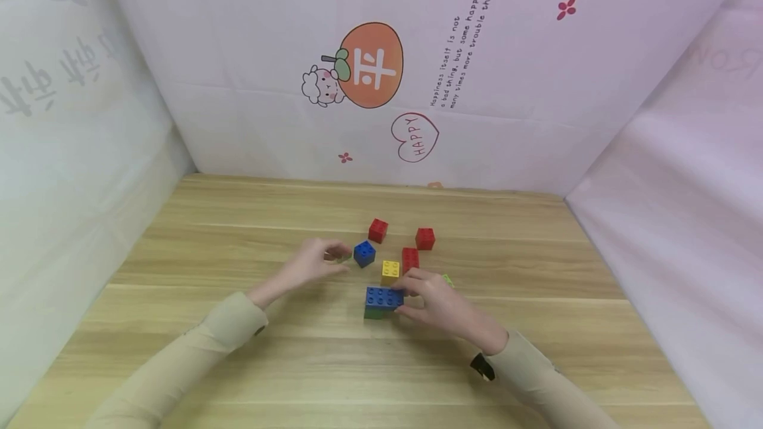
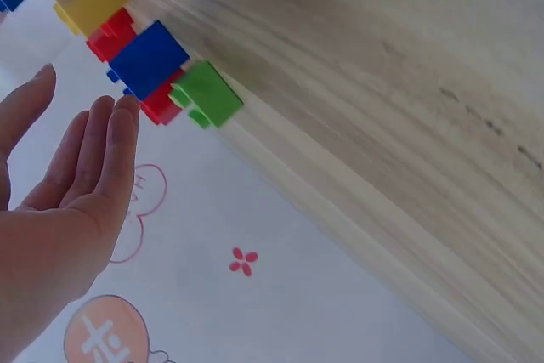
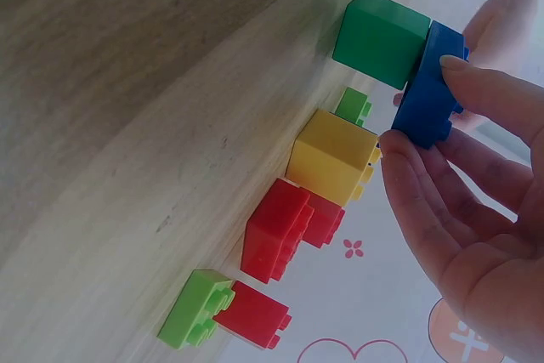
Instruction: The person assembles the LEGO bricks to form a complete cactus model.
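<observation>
My right hand (image 1: 440, 300) pinches the overhanging end of a long blue brick (image 1: 381, 296) between thumb and fingers. That brick sits on top of a dark green brick (image 3: 382, 40), covering it and jutting out to the right. Fingers apart from the thumb, my left hand (image 1: 308, 263) hovers left of a square blue brick (image 1: 364, 254) and holds nothing. Partly hidden by its fingers in the head view is a light green brick (image 2: 210, 95), which shows fully in the left wrist view. Just behind the long blue brick stands a yellow brick (image 1: 390, 273).
Two square red bricks, one at back left (image 1: 378, 231) and another at back right (image 1: 425, 239), stand behind the others. A longer red brick (image 1: 410, 259) lies beside the yellow one. Another light green brick (image 3: 195, 308) is partly behind my right hand. Printed cloth walls (image 1: 507, 144) enclose the wooden table (image 1: 286, 363).
</observation>
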{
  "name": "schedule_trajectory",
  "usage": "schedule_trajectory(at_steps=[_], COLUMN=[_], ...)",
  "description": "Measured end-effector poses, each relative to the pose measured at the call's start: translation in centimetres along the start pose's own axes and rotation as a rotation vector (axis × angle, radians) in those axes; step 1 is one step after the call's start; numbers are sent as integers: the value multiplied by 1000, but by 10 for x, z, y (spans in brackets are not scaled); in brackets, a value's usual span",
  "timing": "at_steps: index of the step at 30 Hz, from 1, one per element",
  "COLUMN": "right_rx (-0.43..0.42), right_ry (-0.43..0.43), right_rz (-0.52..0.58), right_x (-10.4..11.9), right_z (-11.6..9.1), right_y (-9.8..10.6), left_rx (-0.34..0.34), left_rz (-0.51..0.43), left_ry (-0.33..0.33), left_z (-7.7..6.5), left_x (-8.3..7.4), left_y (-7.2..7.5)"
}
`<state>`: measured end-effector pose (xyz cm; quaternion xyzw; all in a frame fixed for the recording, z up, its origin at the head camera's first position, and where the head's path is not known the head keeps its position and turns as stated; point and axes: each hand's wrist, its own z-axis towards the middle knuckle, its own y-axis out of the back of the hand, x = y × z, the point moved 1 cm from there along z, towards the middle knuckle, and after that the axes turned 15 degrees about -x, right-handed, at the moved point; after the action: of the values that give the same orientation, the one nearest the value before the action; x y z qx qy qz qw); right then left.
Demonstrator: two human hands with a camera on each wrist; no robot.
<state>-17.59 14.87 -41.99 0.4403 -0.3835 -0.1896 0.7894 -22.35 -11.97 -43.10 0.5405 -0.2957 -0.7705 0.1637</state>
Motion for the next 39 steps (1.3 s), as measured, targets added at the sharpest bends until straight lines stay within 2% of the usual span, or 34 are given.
schedule_trajectory(at_steps=[7,16,24,39], right_rx=[10,9,3,-7], right_ry=[-17,-20,-13,1], right_rz=[5,0,1,3], right_x=[2,2,1,-1], right_z=[0,-1,-1,-1], right_y=[1,0,0,0], left_rx=[-50,-95,-71,-42], left_rz=[52,121,201,238], left_ry=[31,25,35,28], left_z=[9,16,22,28], left_x=[12,22,29,32], left_y=[1,1,-5,-12])
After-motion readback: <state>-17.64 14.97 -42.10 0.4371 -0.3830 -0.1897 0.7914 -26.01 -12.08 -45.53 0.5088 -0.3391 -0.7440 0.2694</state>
